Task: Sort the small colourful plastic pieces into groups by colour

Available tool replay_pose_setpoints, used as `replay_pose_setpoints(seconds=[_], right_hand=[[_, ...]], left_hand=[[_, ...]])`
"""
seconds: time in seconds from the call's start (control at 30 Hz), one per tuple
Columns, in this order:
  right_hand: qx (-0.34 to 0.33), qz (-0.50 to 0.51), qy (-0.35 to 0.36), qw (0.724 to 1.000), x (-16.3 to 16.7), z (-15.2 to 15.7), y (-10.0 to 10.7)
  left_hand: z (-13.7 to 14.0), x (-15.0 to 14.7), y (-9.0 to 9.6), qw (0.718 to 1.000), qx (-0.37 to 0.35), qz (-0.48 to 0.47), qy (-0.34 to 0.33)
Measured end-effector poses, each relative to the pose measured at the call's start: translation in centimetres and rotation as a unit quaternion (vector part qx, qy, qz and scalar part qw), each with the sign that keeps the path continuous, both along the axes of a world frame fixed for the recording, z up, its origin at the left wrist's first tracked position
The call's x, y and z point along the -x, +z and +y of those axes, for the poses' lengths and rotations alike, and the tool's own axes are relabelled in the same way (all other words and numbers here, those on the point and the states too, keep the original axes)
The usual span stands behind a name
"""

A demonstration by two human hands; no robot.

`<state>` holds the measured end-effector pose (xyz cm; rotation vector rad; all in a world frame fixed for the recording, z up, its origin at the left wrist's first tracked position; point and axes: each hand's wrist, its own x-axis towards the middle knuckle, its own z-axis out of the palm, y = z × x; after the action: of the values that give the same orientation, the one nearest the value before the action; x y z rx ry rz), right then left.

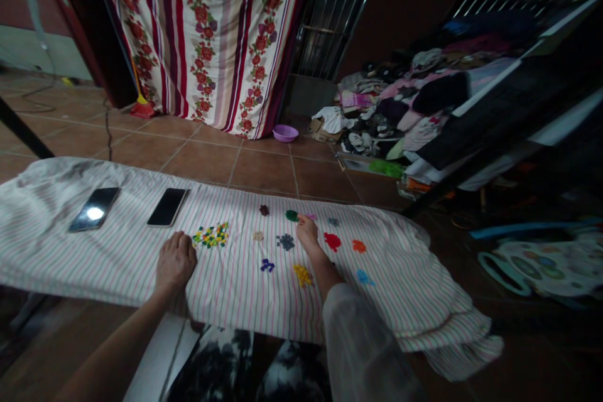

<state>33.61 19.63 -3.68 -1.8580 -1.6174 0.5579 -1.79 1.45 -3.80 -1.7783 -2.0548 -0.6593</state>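
My right hand [308, 233] reaches over the striped cloth with its fingers pinched together at the edge of a small dark green pile [291, 216]. Anything between those fingertips is too small to make out. My left hand [176, 257] lies flat on the cloth, beside a mixed pile [211, 235] of small yellow, green, white and orange pieces. Around my right hand are single-colour piles: dark grey [285, 242], red [332, 242], yellow [302, 275] and a pink one [311, 217] partly behind the hand. Farther out sit brown [264, 210], beige [258, 235], purple [267, 265], orange [358, 245] and blue [364, 277] piles.
Two phones [168, 207] lie on the left part of the striped cloth [235, 301]. Beyond the table, a flowered curtain [202, 38] hangs to the tiled floor, near a purple basin [285, 133]. Heaped clothes [400, 100] fill the right side.
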Motion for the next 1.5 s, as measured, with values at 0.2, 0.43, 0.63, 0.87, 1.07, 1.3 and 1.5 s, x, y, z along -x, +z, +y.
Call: replay_pose_setpoints(seconds=[0.2, 0.43, 0.63, 0.87, 1.07, 1.3, 1.5], right_hand=[[0.000, 0.016, 0.006, 1.000, -0.1, -0.2, -0.1], [-0.011, 0.038, 0.009, 0.999, 0.0, -0.3, 0.2], [-0.016, 0.049, 0.013, 0.999, 0.1, -0.5, 0.3], [-0.010, 0.082, 0.013, 0.996, 0.0, -0.6, 0.4], [-0.024, 0.119, 0.012, 0.992, 0.1, -1.1, 0.4], [-0.060, 0.052, -0.003, 0.997, 0.2, -0.9, 1.2], [-0.123, -0.027, 0.080, 0.989, 4.2, -1.3, 3.4]], left_hand=[[0.0, 0.0, 0.0, 1.000, 0.002, -0.007, 0.006], [0.1, 0.0, 0.1, 1.000, -0.006, -0.020, 0.003], [0.0, -0.1, 0.0, 1.000, 0.002, -0.022, 0.001], [0.0, -0.1, 0.1, 1.000, 0.007, -0.026, 0.004], [0.1, -0.3, 0.3, 0.999, 0.012, -0.051, 0.013], [0.1, -0.4, 0.2, 0.997, 0.004, -0.072, 0.016], [0.2, -0.3, -0.1, 0.998, 0.003, -0.064, 0.019]])
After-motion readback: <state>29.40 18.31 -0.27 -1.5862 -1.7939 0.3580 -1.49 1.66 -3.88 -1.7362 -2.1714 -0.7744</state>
